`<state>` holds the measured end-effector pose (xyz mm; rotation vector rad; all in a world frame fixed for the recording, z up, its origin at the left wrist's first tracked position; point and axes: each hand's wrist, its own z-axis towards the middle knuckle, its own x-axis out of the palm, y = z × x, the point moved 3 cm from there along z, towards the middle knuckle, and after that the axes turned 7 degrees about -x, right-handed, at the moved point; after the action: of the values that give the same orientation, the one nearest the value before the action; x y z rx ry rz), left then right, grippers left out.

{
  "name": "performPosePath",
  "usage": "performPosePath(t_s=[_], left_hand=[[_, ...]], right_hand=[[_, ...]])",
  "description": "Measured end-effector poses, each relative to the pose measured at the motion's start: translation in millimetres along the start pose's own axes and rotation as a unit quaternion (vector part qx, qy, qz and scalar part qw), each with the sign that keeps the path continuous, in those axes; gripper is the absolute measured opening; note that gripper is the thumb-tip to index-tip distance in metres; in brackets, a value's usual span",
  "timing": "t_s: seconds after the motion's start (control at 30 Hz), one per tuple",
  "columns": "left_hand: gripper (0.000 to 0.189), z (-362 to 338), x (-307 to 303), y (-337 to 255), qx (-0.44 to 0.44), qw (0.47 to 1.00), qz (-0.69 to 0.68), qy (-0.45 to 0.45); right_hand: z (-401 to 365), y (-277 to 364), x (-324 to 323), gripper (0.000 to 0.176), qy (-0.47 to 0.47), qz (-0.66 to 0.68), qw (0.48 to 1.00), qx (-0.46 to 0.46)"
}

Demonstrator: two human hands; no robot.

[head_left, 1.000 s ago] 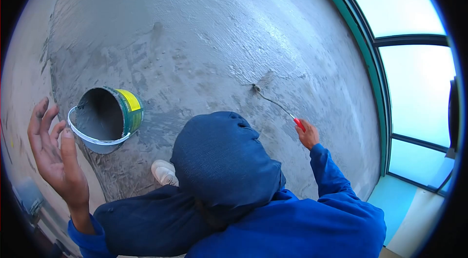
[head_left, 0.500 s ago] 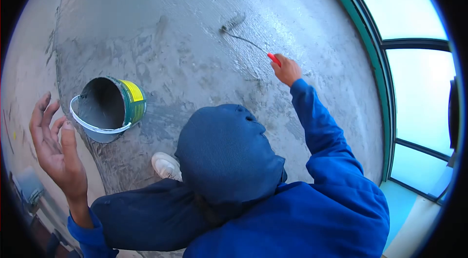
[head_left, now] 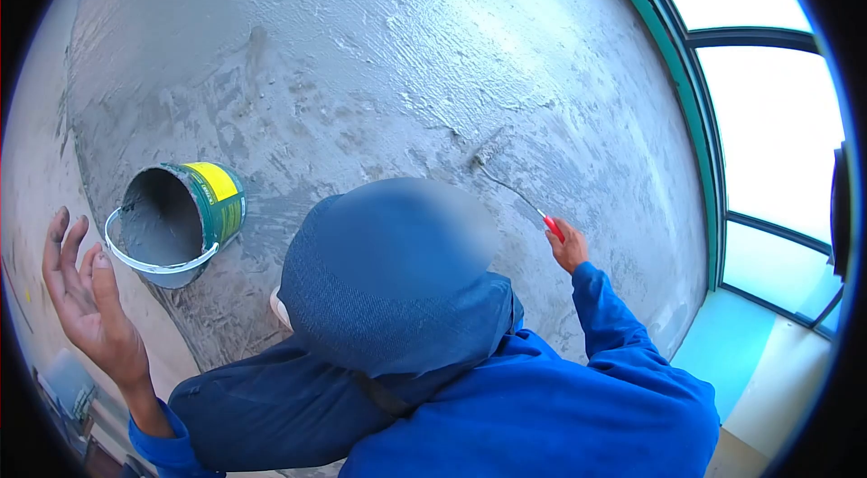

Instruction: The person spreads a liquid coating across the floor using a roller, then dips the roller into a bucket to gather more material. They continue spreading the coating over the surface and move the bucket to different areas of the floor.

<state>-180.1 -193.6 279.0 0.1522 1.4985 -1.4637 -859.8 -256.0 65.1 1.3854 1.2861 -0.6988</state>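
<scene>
Right hand (head_left: 569, 246): fingers clenched round the red handle (head_left: 554, 226) of our paint roller with a thin, bent metal rod (head_left: 513, 186); its grey-coated head (head_left: 489, 151) lies against the wet-looking grey floor (head_left: 361, 108). Left hand (head_left: 97, 306): fingers loosely curled, grasp released, raised just beside our green cylindrical bucket with yellow label and white handle (head_left: 221, 212), grey inside. Dark-framed glass panes (head_left: 768, 126): along our right side.

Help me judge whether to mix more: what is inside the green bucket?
Inside the bucket, grey material coats the wall; the depths are too shadowed to tell how much remains.
</scene>
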Motion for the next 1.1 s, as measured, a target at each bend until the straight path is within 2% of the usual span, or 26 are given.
performPosePath(t_s=[0.13, 0.27, 0.33, 0.47, 0.6, 0.7, 0.9, 1.1], left_hand=[[0.042, -2, -1, 3, -0.006, 1.0, -0.021, 0.003], [0.043, -5, -3, 1, -0.004, 1.0, -0.014, -0.005], [0.043, -7, -5, -2, -0.002, 1.0, -0.012, -0.009], [0.044, -10, -8, -9, 0.0, 1.0, -0.018, -0.013], [0.044, -12, -11, -10, -0.004, 1.0, -0.011, -0.02], [0.044, -10, -10, -7, 0.0, 1.0, -0.007, -0.018], [0.042, -3, 0, -1, -0.005, 1.0, -0.006, -0.005], [0.041, -3, 1, 3, -0.011, 1.0, 0.015, 0.006]], right_hand=[[25, 31, 6, 0.034, 0.022, 0.01, 1.0, 0.009], [100, 84, 18, 0.033, 0.011, 0.016, 0.998, -0.059], [139, 117, 24, 0.025, 0.005, 0.004, 0.995, -0.095], [205, 184, 19, 0.026, 0.0, -0.017, 0.99, -0.138], [200, 198, 16, 0.023, 0.03, -0.038, 0.992, -0.116], [158, 158, 23, 0.023, 0.016, -0.033, 0.994, -0.101], [41, 65, 9, 0.026, 0.021, -0.002, 1.0, -0.015], [2, -23, -21, 0.032, 0.007, 0.007, 0.997, 0.079]])
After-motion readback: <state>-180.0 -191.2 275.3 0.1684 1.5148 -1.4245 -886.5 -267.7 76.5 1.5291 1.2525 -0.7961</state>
